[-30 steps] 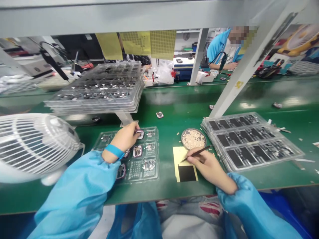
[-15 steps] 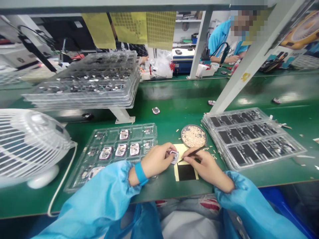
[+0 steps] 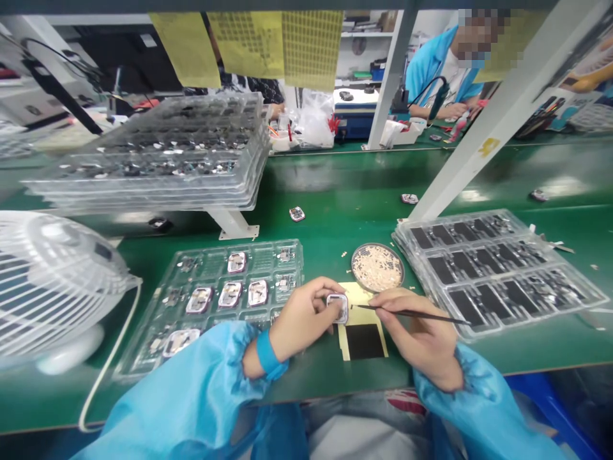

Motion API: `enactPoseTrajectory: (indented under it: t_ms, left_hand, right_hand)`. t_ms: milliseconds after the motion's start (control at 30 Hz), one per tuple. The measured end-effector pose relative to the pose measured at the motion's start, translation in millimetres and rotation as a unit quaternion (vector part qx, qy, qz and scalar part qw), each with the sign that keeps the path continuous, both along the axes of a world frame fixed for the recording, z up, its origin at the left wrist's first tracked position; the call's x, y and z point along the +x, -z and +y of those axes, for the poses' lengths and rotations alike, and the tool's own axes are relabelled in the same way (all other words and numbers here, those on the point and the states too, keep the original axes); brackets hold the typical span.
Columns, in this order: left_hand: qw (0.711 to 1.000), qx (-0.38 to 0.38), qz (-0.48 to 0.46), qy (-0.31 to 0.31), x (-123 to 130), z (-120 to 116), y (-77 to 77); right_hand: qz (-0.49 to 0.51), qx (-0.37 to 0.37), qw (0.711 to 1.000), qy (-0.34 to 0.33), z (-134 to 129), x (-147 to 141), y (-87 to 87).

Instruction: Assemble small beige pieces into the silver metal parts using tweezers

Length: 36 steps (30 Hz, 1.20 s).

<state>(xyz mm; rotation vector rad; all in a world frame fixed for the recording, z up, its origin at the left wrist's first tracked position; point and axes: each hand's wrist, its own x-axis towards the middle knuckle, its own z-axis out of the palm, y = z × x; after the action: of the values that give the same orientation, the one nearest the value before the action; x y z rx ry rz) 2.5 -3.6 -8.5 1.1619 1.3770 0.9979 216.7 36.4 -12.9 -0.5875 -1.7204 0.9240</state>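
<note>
My left hand (image 3: 304, 316), with a blue band at its wrist, grips a small rounded-square watch case (image 3: 343, 304) by its edge. Black tweezers (image 3: 431, 314) lie in the closed fingers of my right hand (image 3: 419, 329), their tip pointing left, close to the case. I cannot make out whether the tip holds anything. Under the hands is a yellow sheet (image 3: 359, 294) with a black square (image 3: 365, 342). Just behind it stands a round dish (image 3: 353, 263) of small beige and dark bits. Left of my left hand, a clear tray (image 3: 261, 257) carries several similar cases.
A white fan (image 3: 57, 287) stands at the left, its cable on the bench. Stacked clear trays (image 3: 143, 190) sit on a raised shelf. More trays (image 3: 433, 295) with black flat parts lie at right, near a slanted white post (image 3: 460, 147). A co-worker (image 3: 431, 64) sits opposite.
My right hand has shifted right and turned, so the tweezers now lie nearly level with their tip slightly off the case. The case in my left hand has tilted to face me more.
</note>
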Motion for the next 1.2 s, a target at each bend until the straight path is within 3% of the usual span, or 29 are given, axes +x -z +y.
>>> enactPoseTrajectory:
  t_ms: [167,700,1067,1200]
  left_hand:
    - [1.000,-0.006,0.014,0.002,-1.5,-0.1,1.7]
    - [0.999,0.003,0.032,0.011,-1.7,-0.1,3.4]
    - [0.996,0.035,0.077,0.027,-2.6,-2.7,2.4]
    - [0.996,0.031,0.082,0.028,-3.3,-2.4,0.1]
  right_hand:
    - [-0.051,0.033,0.998,-0.009,3.6,-3.7,3.9]
    - [-0.078,0.062,0.995,-0.012,2.7,-5.2,3.7]
    - [-0.101,-0.021,0.994,-0.016,2.5,-1.0,13.7]
    - [-0.057,-0.126,0.989,-0.051,3.8,-0.8,14.0]
